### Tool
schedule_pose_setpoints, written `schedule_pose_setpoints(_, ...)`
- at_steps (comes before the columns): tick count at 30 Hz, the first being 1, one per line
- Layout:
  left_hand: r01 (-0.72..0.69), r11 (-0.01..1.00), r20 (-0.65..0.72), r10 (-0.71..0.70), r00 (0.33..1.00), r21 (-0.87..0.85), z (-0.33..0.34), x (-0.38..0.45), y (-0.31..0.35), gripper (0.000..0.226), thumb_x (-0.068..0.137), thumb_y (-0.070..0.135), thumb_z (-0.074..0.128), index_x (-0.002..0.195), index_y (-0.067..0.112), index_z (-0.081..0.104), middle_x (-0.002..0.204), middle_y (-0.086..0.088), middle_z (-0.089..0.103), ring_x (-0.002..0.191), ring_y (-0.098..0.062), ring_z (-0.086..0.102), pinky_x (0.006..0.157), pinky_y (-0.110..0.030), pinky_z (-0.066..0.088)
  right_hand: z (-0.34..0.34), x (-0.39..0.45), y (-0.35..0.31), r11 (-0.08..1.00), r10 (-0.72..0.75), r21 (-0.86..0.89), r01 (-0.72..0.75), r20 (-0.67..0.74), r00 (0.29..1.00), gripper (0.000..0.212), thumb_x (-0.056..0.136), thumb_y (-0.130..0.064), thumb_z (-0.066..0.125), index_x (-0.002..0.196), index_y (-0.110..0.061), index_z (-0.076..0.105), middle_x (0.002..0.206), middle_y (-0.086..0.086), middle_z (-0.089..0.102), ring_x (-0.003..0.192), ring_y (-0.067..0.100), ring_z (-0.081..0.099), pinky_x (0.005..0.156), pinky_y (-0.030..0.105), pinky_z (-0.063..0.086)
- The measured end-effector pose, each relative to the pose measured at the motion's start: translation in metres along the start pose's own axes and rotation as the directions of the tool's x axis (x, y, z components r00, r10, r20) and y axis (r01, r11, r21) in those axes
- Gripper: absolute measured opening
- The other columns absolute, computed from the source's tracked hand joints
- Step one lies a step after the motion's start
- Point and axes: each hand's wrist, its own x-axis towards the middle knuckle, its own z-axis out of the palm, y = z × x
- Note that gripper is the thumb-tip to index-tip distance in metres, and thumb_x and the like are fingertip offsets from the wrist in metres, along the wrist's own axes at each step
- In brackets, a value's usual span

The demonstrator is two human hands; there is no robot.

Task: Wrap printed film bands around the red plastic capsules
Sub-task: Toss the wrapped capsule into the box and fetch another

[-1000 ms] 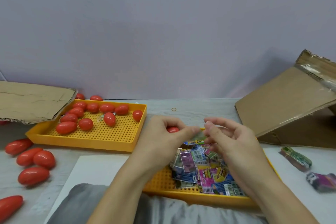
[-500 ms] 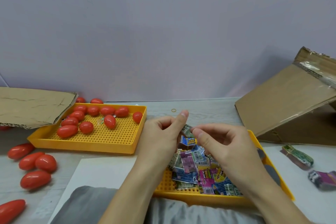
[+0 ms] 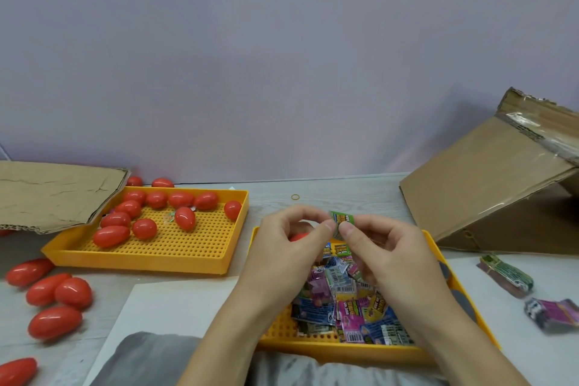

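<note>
Pinching a small green printed film band (image 3: 342,219), its lettering unreadable, both hands grip it; left hand (image 3: 286,247) cups a red plastic capsule (image 3: 299,236), right hand (image 3: 380,252) opposite.

A small hand-assembly or packing workstation is suggested. A pale grey table (image 3: 344,194) is set against a plain lilac wall (image 3: 282,72). 2 yellow perforated trays are laid on it: the left tray (image 3: 150,260) is stocked with red capsules (image 3: 147,219), the right tray (image 3: 344,349) with a heap of printed film bands (image 3: 347,307). More capsules (image 3: 59,291) are scattered loose at the left. Torn cardboard (image 3: 53,194) and an opened carton (image 3: 488,185) are kept at the sides, as for bulk supplies.
</note>
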Motion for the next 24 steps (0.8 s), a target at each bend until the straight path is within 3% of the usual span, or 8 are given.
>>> schedule_pose_setpoints(4,-0.028,0.997,0.057,0.023,0.998,0.077,-0.0014,-0.0011,-0.0019,0.004,0.087,0.017,0.071,0.084,0.02,0.071,0.054,0.006,0.052,0.05,-0.009,0.045,0.053,-0.021,0.038,-0.0003,0.0012,-0.003,0.989,0.069,0.13,-0.07,0.009,0.998,0.019,0.077,-0.036,0.069,0.085,-0.022,0.078,0.055,0.0,0.047,0.052,0.013,0.039,0.044,0.022,0.032)
schedule_pose_setpoints(8,-0.069,0.978,0.084,0.053,0.995,0.194,-0.0005,-0.0015,-0.0028,0.007,0.085,0.022,0.075,0.079,0.021,0.072,0.06,0.009,0.061,0.057,-0.001,0.055,0.055,-0.014,0.044,-0.0029,0.0019,-0.0047,0.944,0.152,0.293,-0.152,0.025,0.988,0.019,0.072,-0.03,0.072,0.081,-0.014,0.078,0.059,0.005,0.04,0.053,0.011,0.036,0.043,0.021,0.034)
schedule_pose_setpoints(12,-0.07,0.979,0.107,0.05,0.993,0.19,-0.0008,-0.0021,-0.0009,0.005,0.084,0.025,0.076,0.08,0.023,0.076,0.073,-0.004,0.068,0.067,-0.01,0.061,0.064,-0.023,0.051,-0.0045,0.0037,-0.0049,0.908,0.218,0.365,-0.205,0.006,0.976,0.017,0.07,-0.024,0.072,0.077,-0.009,0.077,0.062,0.002,0.043,0.056,0.009,0.041,0.042,0.019,0.035)
schedule_pose_setpoints(17,-0.073,0.975,0.104,0.052,0.993,0.209,0.0002,-0.0027,0.0002,0.01,0.085,0.028,0.075,0.079,0.022,0.077,0.073,-0.009,0.068,0.071,-0.024,0.063,0.065,-0.034,0.051,-0.0078,0.0041,-0.0041,0.897,0.277,0.354,-0.265,0.015,0.961,0.016,0.07,-0.023,0.074,0.078,-0.009,0.077,0.068,0.005,0.048,0.059,0.01,0.043,0.04,0.02,0.03)
schedule_pose_setpoints(24,-0.063,0.967,0.088,0.043,0.995,0.245,-0.002,-0.0017,-0.0017,0.01,0.086,0.027,0.074,0.078,0.022,0.077,0.061,0.01,0.063,0.059,0.001,0.056,0.057,-0.012,0.044,-0.0087,0.0054,-0.0018,0.883,0.304,0.363,-0.298,0.04,0.952,0.018,0.073,-0.02,0.075,0.083,-0.006,0.078,0.071,0.009,0.049,0.058,0.01,0.044,0.039,0.02,0.03)
